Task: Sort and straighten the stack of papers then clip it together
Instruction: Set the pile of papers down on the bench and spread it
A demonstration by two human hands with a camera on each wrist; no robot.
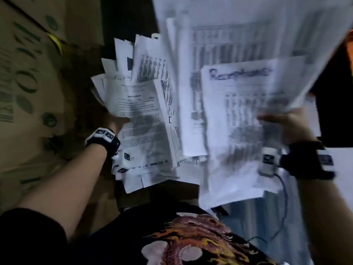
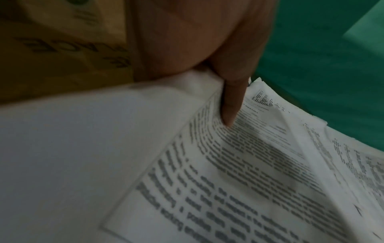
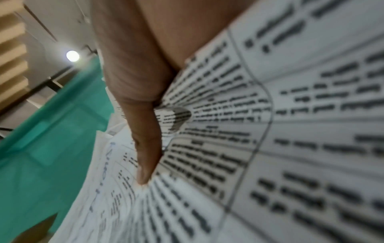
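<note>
- My left hand (image 1: 116,122) pinches a messy sheaf of white printed sheets (image 1: 145,119) at its left edge; in the left wrist view the thumb (image 2: 230,105) lies on top of a text page, the other fingers hidden beneath.
- My right hand (image 1: 282,123) pinches a second, larger bundle of white sheets with printed tables (image 1: 242,115), top page headed in blue handwriting. The right wrist view shows the thumb (image 3: 145,148) pressed across the print, with the page buckled beside it.
- So the stack is split in two, both halves held in the air in front of my chest, corners fanned at many angles. Neither is squared.
- No clip in any view; I cannot tell where it is.
- Risk 1: both grips sit at one edge only. Loose sheets hanging at the near end of the left sheaf could slide out, judging by how far they stick out.
- Risk 2: the right thumb is already creasing a page; squeezing harder may fold it.
- Risk 3: merging the halves unsquared would lock in the skew.
- Left: brown cardboard cartons with green print (image 1: 28,83). Far side, a green plastic bin (image 3: 51,131).
</note>
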